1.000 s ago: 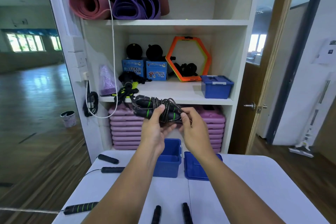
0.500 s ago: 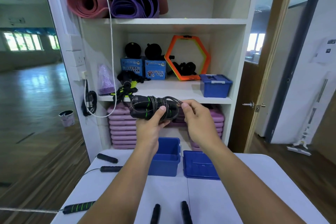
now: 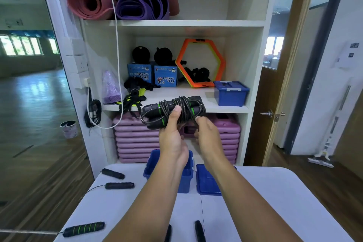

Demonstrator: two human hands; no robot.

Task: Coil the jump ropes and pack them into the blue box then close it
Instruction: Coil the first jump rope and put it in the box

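My left hand grips a coiled black jump rope with green-ringed handles, held up in front of the shelf. My right hand pinches the loose end of its cord at the bundle's right side. Below my arms the open blue box stands on the white table, with its blue lid lying flat just to the right. More rope handles lie on the table: two black ones at the left, a green-striped one at the front left, and two black ones at the near edge.
A white shelf unit stands behind the table with rolled mats, boxes, an orange hexagon ring, another closed blue box and stacked purple step boards. A white cable hangs at the left. A doorway is on the right.
My right hand has shifted from beside the bundle to below its right end, pulling the cord end down. The bundle has tilted slightly and stays in my left hand.
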